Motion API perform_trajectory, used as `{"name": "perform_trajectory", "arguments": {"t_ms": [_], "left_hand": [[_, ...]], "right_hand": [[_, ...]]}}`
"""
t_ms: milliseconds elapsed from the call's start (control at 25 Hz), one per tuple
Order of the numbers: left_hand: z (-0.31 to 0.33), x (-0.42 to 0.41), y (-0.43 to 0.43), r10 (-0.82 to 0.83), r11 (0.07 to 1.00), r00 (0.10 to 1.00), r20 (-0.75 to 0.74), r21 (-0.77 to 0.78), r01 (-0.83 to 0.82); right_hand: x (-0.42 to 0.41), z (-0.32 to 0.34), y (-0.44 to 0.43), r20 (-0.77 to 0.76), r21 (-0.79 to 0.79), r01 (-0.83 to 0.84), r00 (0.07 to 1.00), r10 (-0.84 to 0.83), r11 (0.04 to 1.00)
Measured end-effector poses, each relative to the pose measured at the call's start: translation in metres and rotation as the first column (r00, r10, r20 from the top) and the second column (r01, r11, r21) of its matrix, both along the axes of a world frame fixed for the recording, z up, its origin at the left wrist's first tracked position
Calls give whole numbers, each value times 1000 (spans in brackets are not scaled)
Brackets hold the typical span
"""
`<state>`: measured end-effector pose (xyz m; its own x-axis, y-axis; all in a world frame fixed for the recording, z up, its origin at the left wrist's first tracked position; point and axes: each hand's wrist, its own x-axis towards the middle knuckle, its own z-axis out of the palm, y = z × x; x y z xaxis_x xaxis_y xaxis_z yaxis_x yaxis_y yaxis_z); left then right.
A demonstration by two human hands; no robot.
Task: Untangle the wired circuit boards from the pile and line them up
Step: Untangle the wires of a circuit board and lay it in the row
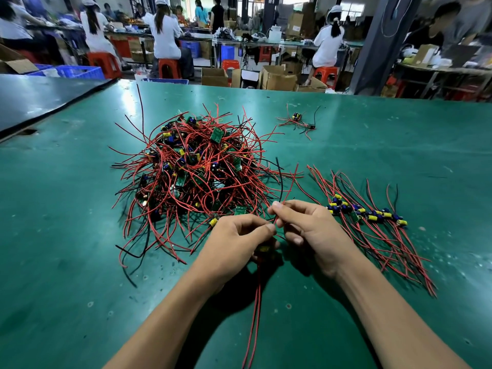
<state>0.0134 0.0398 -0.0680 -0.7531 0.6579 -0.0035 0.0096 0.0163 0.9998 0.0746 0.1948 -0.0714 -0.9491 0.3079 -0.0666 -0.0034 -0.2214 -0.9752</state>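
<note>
A tangled pile (197, 171) of small green circuit boards with red and black wires lies on the green table, left of centre. To its right, a row of untangled boards (366, 213) lies side by side, their wires trailing toward me. My left hand (234, 241) grips one wired board (263, 249), mostly hidden under its fingers, with two red wires (254, 315) hanging down toward me. My right hand (306, 227) pinches a red wire of that board between thumb and forefinger, just beside the pile's near edge.
A small separate clump of boards and wires (298, 121) lies at the back right of the green table (80, 262). A dark mat (40, 99) covers the far left corner. Beyond the table, seated workers, red stools, blue crates and cardboard boxes fill the room.
</note>
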Motion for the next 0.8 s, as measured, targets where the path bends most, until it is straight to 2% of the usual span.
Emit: {"name": "perform_trajectory", "arguments": {"t_ms": [120,240,480,560,640,720,800], "left_hand": [[-1,0,0,69,997,998,-8,24,-69],[-1,-2,-2,35,999,999,-38,-6,-35],[0,-2,-3,-78,995,994,-75,-64,73],[0,-1,-3,-90,993,991,-97,-80,82],[0,-1,-2,-86,993,990,-116,-85,76],[0,-2,0,-83,994,992,-98,-74,76],[-1,-3,0,-81,994,993,-82,-73,76]], "right_hand": [[1,-3,-2,32,147,-57,998,53,987],[2,-3,-3,49,192,-29,999,20,981],[-3,0,-2,83,160,203,972,-219,966],[-6,2,-1,92,62,278,955,-282,959],[-8,6,0,109,-148,281,957,-267,948],[-9,12,2,134,-411,238,971,-200,880],[-8,15,5,137,-535,201,979,-150,821]]}}
